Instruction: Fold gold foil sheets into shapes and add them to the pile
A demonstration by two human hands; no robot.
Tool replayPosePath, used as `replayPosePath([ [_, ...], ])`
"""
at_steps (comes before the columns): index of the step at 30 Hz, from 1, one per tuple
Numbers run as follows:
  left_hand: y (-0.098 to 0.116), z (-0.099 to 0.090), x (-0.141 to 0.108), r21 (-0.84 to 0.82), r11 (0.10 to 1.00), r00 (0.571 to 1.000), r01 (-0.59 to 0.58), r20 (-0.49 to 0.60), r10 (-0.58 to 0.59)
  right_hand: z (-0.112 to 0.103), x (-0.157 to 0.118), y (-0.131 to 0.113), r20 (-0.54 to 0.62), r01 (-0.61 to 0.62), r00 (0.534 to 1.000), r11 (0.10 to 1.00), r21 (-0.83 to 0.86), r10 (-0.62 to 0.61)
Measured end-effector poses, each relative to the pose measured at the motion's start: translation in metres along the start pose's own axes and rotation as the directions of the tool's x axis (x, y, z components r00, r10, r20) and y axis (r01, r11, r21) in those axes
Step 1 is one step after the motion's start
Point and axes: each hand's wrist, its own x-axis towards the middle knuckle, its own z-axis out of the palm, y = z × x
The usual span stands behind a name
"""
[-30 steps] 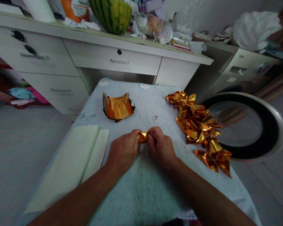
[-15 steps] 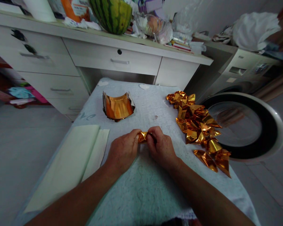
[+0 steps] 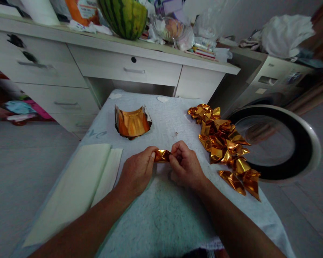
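A small folded piece of gold foil (image 3: pixel 162 155) is held between my two hands above the cloth-covered table. My left hand (image 3: pixel 138 170) pinches its left end between thumb and fingers. At the right end, my right hand (image 3: pixel 187 165) grips the foil with thumb and curled fingers. Beyond my left hand lies a curved stack of gold foil sheets (image 3: pixel 133 123). A heap of folded gold foil pieces (image 3: pixel 222 138) spreads along the right side of the table.
Pale folded paper sheets (image 3: pixel 70 190) lie on the table's left side. A white counter (image 3: pixel 107 43) behind holds a cut watermelon (image 3: pixel 123 18) and plastic bags. At the right stands a washing machine with its round door (image 3: pixel 269 141) open.
My right hand has shifted its hold toward the foil's right tip, its fingers curled higher. More of the foil shows between my hands. The whole view has moved slightly.
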Motion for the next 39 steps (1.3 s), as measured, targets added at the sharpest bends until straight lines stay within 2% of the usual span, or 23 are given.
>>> replayPosePath([
  [8,0.002,-0.002,-0.002,-0.086,0.996,1.0,0.0,0.002,0.0,-0.017,0.001,-0.001,0.081,-0.039,0.996,0.986,0.162,0.027],
  [16,0.0,-0.002,-0.001,-0.154,0.988,1.0,-0.013,-0.015,0.011,-0.021,0.002,0.0,0.127,0.048,0.99,0.995,0.09,-0.059],
  [23,0.0,-0.003,-0.001,-0.196,0.979,0.997,0.047,-0.045,-0.057,-0.028,0.003,0.002,0.042,0.038,0.998,0.999,-0.024,-0.037],
  [27,-0.002,-0.003,-0.001,-0.189,0.98,0.997,0.064,-0.027,-0.07,-0.036,0.006,0.006,-0.12,0.021,0.992,0.991,-0.134,-0.037],
  [30,-0.003,-0.002,0.0,-0.175,0.983,0.998,0.051,-0.016,-0.054,-0.048,0.009,0.01,-0.319,-0.056,0.947,0.96,-0.275,-0.036],
  [33,-0.003,-0.002,0.0,-0.149,0.987,0.999,0.052,-0.008,-0.054,-0.063,0.01,0.014,-0.516,-0.186,0.855,0.898,-0.4,-0.052],
  [35,-0.003,-0.002,-0.001,-0.126,0.991,0.999,0.052,-0.003,-0.053,-0.075,0.01,0.016,-0.632,-0.284,0.771,0.85,-0.444,-0.073],
  [37,-0.003,-0.002,-0.001,-0.104,0.993,0.999,0.047,-0.001,-0.048,-0.085,0.009,0.017,-0.7,-0.369,0.709,0.805,-0.464,-0.079],
  [39,-0.003,-0.002,-0.001,-0.101,0.994,0.999,0.042,-0.004,-0.043,-0.093,0.009,0.017,-0.732,-0.416,0.675,0.774,-0.478,-0.09],
])
